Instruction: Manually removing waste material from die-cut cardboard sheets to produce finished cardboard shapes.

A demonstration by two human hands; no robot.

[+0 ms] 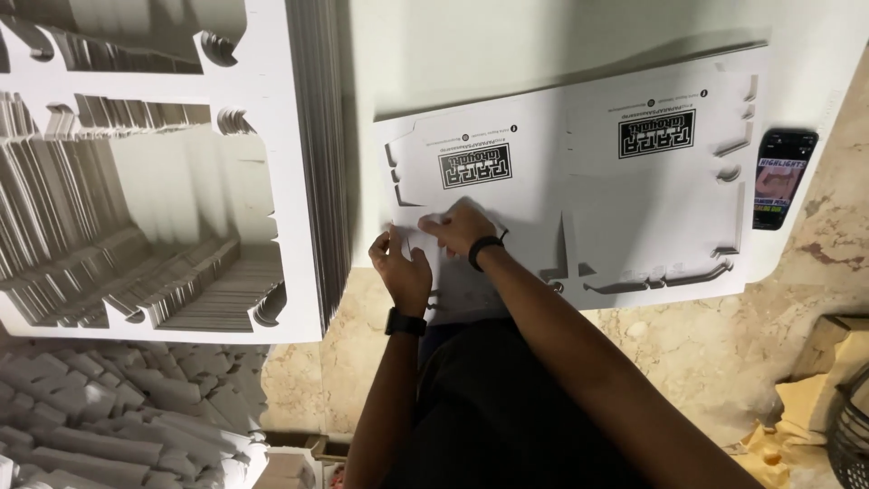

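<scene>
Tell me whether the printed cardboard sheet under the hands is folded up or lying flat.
Flat. The printed cardboard sheet lies spread on the white table; the left hand and right hand press its near edge.

White table [543, 36], flat printed carton sheet [579, 199], phone [780, 177], cut-out sheet stack [299, 163]
</scene>
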